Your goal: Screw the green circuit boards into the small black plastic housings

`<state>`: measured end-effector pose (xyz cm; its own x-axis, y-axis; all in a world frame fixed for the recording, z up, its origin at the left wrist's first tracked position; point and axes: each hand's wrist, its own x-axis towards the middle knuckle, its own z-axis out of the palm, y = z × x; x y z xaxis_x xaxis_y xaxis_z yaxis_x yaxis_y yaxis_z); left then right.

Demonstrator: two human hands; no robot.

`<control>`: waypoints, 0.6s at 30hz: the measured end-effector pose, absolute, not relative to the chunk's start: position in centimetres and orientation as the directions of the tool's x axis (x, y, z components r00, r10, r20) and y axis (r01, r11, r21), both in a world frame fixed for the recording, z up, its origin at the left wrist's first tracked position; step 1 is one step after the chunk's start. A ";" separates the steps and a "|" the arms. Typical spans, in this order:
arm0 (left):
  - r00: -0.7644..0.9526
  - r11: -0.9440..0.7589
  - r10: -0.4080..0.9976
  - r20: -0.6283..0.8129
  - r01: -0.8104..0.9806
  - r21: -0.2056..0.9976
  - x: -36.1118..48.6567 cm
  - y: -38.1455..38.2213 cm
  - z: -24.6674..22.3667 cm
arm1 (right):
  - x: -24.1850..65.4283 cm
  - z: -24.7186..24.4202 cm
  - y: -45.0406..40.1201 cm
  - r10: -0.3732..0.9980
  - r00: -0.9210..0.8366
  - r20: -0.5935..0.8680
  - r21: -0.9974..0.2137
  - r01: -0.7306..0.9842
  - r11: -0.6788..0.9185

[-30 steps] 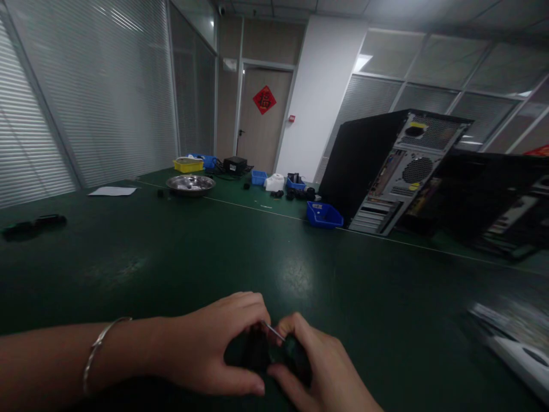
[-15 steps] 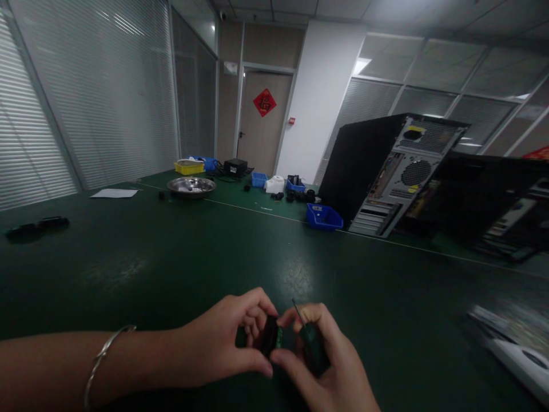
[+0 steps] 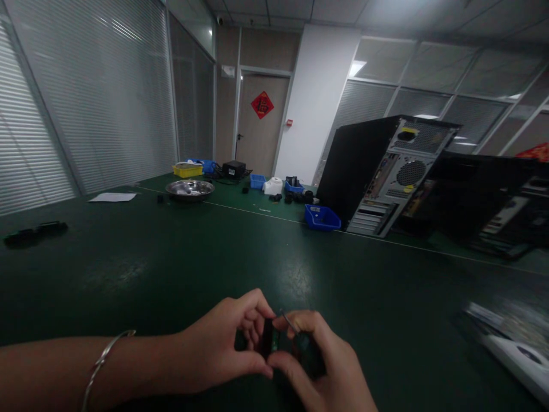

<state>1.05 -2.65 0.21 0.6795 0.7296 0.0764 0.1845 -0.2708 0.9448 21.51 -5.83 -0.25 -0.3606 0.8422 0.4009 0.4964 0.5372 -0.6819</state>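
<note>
My left hand (image 3: 227, 340), with a silver bangle (image 3: 103, 361) on the wrist, is closed by thumb and fingertips round the edges of a small black part (image 3: 266, 337). A narrow green circuit board (image 3: 275, 340) shows along this part's right side. My right hand (image 3: 332, 360) is closed round a screwdriver (image 3: 307, 347) with a dark green handle, held in the palm. Its thin shaft points up and left past the index finger. The right thumb and index fingertips also meet the green board's edges. Shadow hides how the board and the black part join.
On the green table (image 3: 171, 257) stand a steel bowl (image 3: 189, 190), a blue bin (image 3: 322, 217) and a black computer tower (image 3: 360, 166). Black pieces (image 3: 36, 232) lie far left, beside a white paper (image 3: 112, 197). A blurred white device (image 3: 510, 355) is at right.
The screwdriver in my right hand has tipped, its shaft now leaning farther left. Both right fingertips have shifted slightly left against the board. My left hand keeps its hold almost unmoved.
</note>
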 end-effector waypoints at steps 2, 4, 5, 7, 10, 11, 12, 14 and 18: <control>0.679 -0.282 0.728 0.092 0.175 0.943 1.0 -2.7 0.2 | 21.6 -0.3 -5.8 0.812 -0.385 0.438 -0.654 0.484 0.582; 0.686 -0.287 0.722 0.095 0.172 0.942 1.0 -2.8 0.4 | 21.7 -0.5 -5.7 0.782 -0.410 0.470 -0.621 0.476 0.622; 0.692 -0.280 0.716 0.092 0.164 0.946 1.0 -2.9 0.5 | 21.7 -0.6 -5.6 0.769 -0.422 0.480 -0.605 0.476 0.639; 0.708 -0.245 0.701 0.086 0.125 0.961 1.1 -3.0 0.7 | 21.8 -0.6 -5.6 0.744 -0.442 0.500 -0.569 0.480 0.668; 0.718 -0.157 0.691 0.079 0.043 0.987 1.2 -3.1 1.1 | 21.8 -0.6 -5.6 0.703 -0.479 0.526 -0.502 0.492 0.711; 0.717 -0.113 0.694 0.066 0.018 0.993 1.3 -3.1 1.0 | 21.8 -0.6 -5.6 0.686 -0.492 0.536 -0.479 0.492 0.727; 0.713 -0.063 0.700 0.049 -0.006 0.998 1.3 -3.1 1.0 | 21.8 -0.6 -5.6 0.670 -0.503 0.546 -0.459 0.489 0.742; 0.704 0.037 0.710 0.009 -0.050 0.998 1.5 -2.9 0.6 | 21.7 -0.5 -5.6 0.654 -0.509 0.560 -0.435 0.491 0.755; 0.709 0.125 0.705 -0.021 -0.096 0.988 1.8 -2.9 0.0 | 21.5 -0.6 -5.4 0.635 -0.513 0.578 -0.413 0.487 0.769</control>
<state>1.77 -2.86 -0.01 0.7093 0.7046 -0.0207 -0.0957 0.1253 0.9875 21.46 -5.35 -0.57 -0.5129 0.6351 0.5776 0.4873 0.7693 -0.4132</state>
